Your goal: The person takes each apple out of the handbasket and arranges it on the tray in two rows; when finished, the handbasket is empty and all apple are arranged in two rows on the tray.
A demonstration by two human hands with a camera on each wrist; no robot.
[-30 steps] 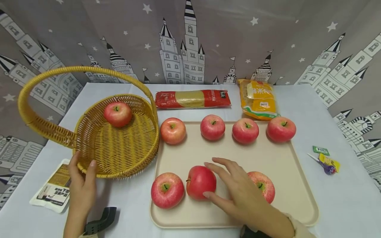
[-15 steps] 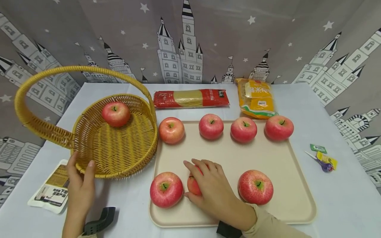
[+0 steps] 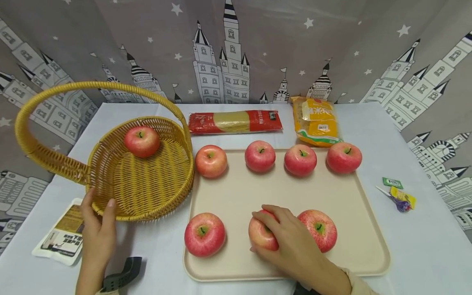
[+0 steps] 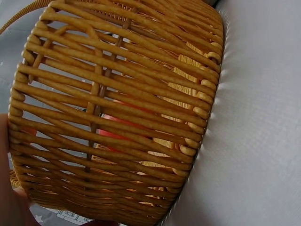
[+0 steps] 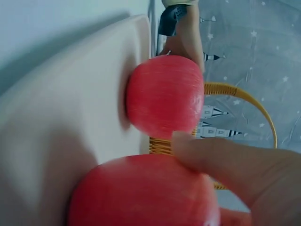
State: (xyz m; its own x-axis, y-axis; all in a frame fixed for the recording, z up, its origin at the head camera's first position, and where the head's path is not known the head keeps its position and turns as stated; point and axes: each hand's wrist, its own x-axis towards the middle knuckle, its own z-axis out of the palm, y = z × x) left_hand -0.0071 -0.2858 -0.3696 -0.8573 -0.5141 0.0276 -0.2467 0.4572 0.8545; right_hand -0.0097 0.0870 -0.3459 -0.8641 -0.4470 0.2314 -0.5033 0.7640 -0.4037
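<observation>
My left hand [image 3: 97, 237] grips the near-left rim of a yellow wicker basket [image 3: 153, 180], thumb inside. In the left wrist view, the basket's woven side [image 4: 113, 94] fills most of the picture. One red apple [image 3: 141, 141] lies inside the basket, toward the back. My right hand [image 3: 295, 246] holds a red-and-yellow apple [image 3: 262, 233] low over the front of a beige tray [image 3: 236, 196]. Close up, the thumb [image 5: 207, 153] presses on that apple. Another apple [image 3: 205, 234] sits to its left, and a speckled apple [image 3: 320, 229] is partly behind the hand.
Along the tray's back edge stand several apples, one [image 3: 211, 161] beside the basket. Behind lie a red noodle packet [image 3: 236, 122] and a yellow bag [image 3: 316, 121]. Candies [image 3: 400, 198] are at the right. A white-and-brown pouch [image 3: 60, 237] lies left of my left hand.
My right hand reached the middle front apple, closed around it and shifted it to the right, turning it. My left hand keeps its place on the basket rim.
</observation>
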